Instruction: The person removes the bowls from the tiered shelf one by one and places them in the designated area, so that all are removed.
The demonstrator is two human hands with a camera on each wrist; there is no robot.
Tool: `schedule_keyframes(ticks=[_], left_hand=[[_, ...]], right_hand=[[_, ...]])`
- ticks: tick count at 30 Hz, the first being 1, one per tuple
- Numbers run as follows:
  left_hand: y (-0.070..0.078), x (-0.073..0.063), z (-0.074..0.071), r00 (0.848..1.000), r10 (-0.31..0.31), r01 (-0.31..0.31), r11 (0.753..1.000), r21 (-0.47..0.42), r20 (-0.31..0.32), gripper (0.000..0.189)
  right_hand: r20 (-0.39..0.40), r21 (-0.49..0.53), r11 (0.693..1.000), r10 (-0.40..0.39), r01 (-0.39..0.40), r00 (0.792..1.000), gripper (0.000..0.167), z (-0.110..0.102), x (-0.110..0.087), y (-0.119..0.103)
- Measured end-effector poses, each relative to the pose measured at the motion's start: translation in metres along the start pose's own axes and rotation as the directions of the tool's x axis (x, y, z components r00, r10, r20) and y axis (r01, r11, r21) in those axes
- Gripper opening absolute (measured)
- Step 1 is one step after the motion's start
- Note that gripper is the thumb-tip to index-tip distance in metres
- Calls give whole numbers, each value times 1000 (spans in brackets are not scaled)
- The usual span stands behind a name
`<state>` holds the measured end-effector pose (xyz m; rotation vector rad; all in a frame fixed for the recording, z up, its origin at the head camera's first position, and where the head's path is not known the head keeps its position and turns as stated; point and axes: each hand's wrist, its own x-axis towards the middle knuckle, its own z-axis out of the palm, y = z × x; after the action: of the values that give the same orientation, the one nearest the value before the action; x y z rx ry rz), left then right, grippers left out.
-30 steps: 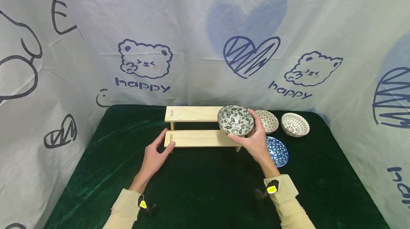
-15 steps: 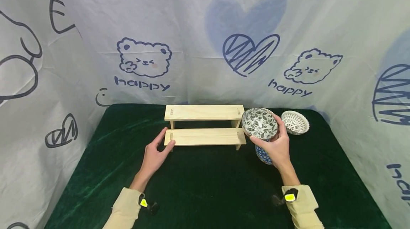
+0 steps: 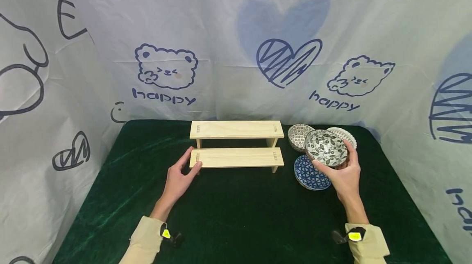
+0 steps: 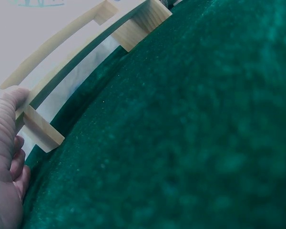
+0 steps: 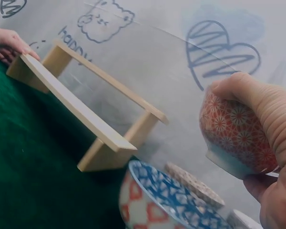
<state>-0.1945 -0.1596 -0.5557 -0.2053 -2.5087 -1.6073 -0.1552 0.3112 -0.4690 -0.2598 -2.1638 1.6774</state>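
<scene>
My right hand (image 3: pixel 348 178) holds a small bowl (image 3: pixel 326 147) by its rim, thumb in front and fingers at the far right side. Dark leaves and flowers pattern its inside; the right wrist view shows a red outside with white flowers. In the head view it overlaps a white ribbed bowl (image 3: pixel 349 136) and a brown-checked bowl (image 3: pixel 299 136). Nearer me sits a bowl (image 3: pixel 311 176) with blue triangles inside and red marks outside. At the left end of a two-tier wooden shelf (image 3: pixel 236 158), my left hand (image 3: pixel 180 180) grips the lower board between thumb and fingers.
Dark green cloth (image 3: pixel 236 215) covers the table. A pale curtain (image 3: pixel 228 30) printed with bears and hearts hangs close behind the shelf and bowls, and along both sides. The shelf's upper board (image 3: pixel 236 129) stands behind the lower one.
My right hand has carried the floral bowl rightward, from over the shelf's right end to above the other bowls. My left hand stays at the shelf's left end.
</scene>
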Motion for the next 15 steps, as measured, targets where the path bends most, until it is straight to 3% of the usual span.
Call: schedule_keyframes(ticks=[15], left_hand=[[1, 0, 0, 1000, 2, -2, 1000, -2, 3, 72]], right_hand=[[-153, 43, 996, 85, -80, 985, 103, -46, -6, 29]])
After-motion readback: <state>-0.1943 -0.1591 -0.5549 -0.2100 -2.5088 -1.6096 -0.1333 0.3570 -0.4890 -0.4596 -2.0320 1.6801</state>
